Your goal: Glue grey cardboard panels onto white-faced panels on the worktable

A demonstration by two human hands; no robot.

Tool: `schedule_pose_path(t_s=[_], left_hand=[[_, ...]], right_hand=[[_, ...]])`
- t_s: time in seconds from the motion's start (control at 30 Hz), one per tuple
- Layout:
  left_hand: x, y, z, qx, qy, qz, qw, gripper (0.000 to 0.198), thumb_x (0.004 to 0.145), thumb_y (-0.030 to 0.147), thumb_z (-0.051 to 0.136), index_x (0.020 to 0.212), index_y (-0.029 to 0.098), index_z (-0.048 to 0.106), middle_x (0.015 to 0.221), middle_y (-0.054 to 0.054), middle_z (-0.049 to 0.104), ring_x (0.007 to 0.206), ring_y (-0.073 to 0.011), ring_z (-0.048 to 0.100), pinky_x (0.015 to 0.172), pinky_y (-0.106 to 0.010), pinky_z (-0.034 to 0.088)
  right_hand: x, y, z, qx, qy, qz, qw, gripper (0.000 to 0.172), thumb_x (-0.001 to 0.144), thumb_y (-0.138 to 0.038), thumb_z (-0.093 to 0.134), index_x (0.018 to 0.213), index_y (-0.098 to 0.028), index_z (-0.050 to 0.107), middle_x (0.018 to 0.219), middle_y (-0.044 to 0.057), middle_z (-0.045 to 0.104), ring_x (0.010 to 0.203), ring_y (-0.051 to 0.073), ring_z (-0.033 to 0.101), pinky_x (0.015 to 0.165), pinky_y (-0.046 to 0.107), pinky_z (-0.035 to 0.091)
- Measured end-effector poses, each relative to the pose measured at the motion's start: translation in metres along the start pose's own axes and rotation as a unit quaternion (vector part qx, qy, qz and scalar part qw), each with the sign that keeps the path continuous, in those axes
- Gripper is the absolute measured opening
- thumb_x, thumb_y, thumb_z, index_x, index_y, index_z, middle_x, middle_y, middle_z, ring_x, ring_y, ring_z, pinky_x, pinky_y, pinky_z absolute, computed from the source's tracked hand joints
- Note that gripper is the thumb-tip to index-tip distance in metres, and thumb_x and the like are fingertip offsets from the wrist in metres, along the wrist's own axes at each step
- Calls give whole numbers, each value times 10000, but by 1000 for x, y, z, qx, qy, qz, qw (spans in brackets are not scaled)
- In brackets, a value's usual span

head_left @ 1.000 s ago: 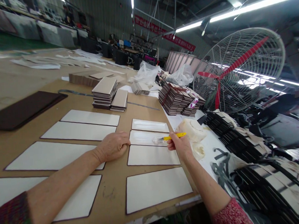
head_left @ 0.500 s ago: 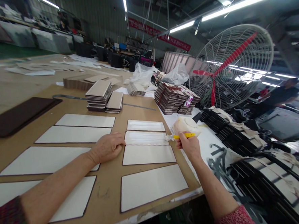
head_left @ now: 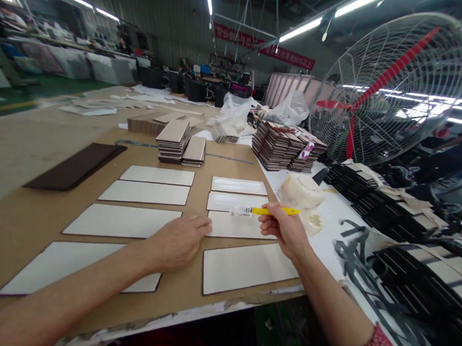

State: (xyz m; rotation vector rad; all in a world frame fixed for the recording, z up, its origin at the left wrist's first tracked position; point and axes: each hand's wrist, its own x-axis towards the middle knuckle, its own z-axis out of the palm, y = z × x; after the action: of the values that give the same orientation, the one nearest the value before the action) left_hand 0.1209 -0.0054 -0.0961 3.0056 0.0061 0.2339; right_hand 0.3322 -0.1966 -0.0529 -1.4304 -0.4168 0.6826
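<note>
My right hand (head_left: pixel 285 229) is closed around the yellow handle of a paintbrush (head_left: pixel 272 210). The bristles, smeared with white, touch the upper part of a white, dark-edged panel (head_left: pixel 238 226). At that panel's left edge rest the fingertips of my left hand (head_left: pixel 184 241), its fingers stretched out and holding nothing. Above lie two similar panels with wet-looking white streaks, a middle one (head_left: pixel 232 200) and a far one (head_left: pixel 237 185). A larger panel (head_left: pixel 248 268) lies nearer to me, its surface plain. Several more white panels (head_left: pixel 120 220) lie to the left, partly under my left forearm.
Stacked boards (head_left: pixel 174 140) stand at the back of the brown-covered table (head_left: pixel 180 301), with dark brown sheets (head_left: pixel 76 167) to the left. A whitish tub (head_left: pixel 300 189) sits right of the brush. Beyond are tied bundles (head_left: pixel 284 146), black stacks (head_left: pixel 389 200), grey straps (head_left: pixel 361 259) and a large fan (head_left: pixel 352 105).
The brush has moved from the right end of the streaked middle panel onto the panel nearer me. My left hand has shifted to this panel's edge, its fingers straighter. The whole view has turned left.
</note>
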Motion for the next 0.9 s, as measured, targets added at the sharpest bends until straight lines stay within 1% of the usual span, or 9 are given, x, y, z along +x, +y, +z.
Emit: schedule_pose_path(t_s=[0.07,0.17,0.3,0.43,0.6,0.67,0.73,0.9], left_hand=[[-10,7,13,2,5,-25,1000,488,874,58,431,1324,165,586,1423,-94,572,1258,-265,543,1057,-438,430],[-17,11,24,-2,18,-36,999,497,874,46,430,1331,169,581,1427,-83,570,1282,-265,521,1087,-450,414],[-24,16,29,-4,39,-29,999,496,869,30,440,1330,151,579,1386,-96,586,1256,-255,531,1104,-424,420],[-29,21,32,-7,59,-39,997,503,873,19,440,1338,157,572,1324,-110,597,1210,-255,550,1079,-424,455],[-33,21,37,-9,80,-30,996,463,889,28,440,1312,149,586,1303,-117,607,1206,-257,554,1082,-421,466],[-34,19,39,-12,96,-25,995,440,895,36,448,1296,146,594,1304,-113,614,1215,-253,552,1094,-424,461],[-36,18,41,-16,112,-20,993,423,895,44,463,1284,140,600,1307,-112,621,1223,-251,552,1105,-430,458],[-37,17,43,-24,134,-16,991,386,893,59,489,1247,139,620,1308,-106,636,1234,-246,555,1108,-434,467]], right_hand=[[3,2,12,-11,-15,4,1000,246,788,-350,696,928,-154,644,666,28,708,486,118,624,439,202,560],[7,4,26,-23,-28,11,999,231,790,-346,689,910,-154,644,655,26,702,480,119,618,431,206,558],[7,9,36,-44,-49,27,997,218,797,-344,663,895,-150,643,645,28,697,469,115,606,424,203,548],[4,18,42,-66,-62,41,995,214,785,-339,644,890,-153,643,630,23,694,462,115,604,424,202,541],[7,27,50,-100,-68,41,992,225,795,-379,624,859,-164,638,628,15,693,450,116,602,413,209,535],[9,27,49,-120,-66,37,990,205,790,-367,626,831,-166,638,613,9,684,442,120,599,404,214,533],[11,25,43,-142,-62,31,987,181,784,-348,634,799,-167,639,596,6,676,431,121,591,389,209,520],[16,16,13,-182,-33,14,983,172,775,-331,645,801,-161,658,601,10,677,439,124,593,385,202,510]])
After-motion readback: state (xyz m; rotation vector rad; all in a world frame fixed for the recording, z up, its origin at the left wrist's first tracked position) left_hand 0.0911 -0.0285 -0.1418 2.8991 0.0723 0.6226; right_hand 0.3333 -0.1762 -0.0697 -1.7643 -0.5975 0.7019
